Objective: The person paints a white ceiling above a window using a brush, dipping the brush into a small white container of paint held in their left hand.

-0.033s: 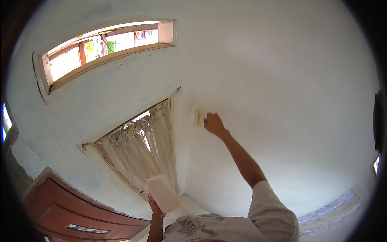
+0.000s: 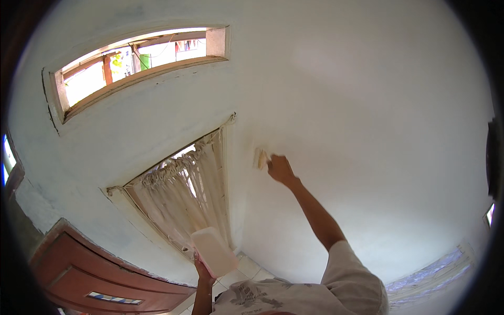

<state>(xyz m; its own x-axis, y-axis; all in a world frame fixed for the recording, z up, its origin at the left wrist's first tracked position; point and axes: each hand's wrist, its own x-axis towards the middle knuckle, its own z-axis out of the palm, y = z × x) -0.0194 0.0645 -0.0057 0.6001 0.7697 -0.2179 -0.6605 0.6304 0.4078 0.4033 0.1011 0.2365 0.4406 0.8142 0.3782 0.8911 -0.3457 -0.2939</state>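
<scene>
My right hand [image 2: 280, 169] is raised at arm's length, closed around the handle of a flat paintbrush [image 2: 259, 158]. The wide bristles lie against the white wall [image 2: 336, 115], close to the corner where it meets the window wall. Low in front of my body, my left hand [image 2: 203, 270] grips a pale rectangular plastic container [image 2: 214, 253] by its side and holds it tilted. The container's surface looks whitish; I cannot make out how much is inside. A greyish smudge shows on the wall around the brush.
Left of the corner, a cream curtain [image 2: 184, 184] hangs gathered on a string over a window. Above it is a long transom opening [image 2: 142, 65] with a wooden frame. A reddish-brown door [image 2: 100, 268] stands at lower left. Pale floor tiles [image 2: 249, 266] show below. Another patterned curtain [image 2: 430, 275] hangs at lower right.
My right hand and the paintbrush have shifted slightly down along the wall, and the brush has tilted a little. My left hand and the container stay in place.
</scene>
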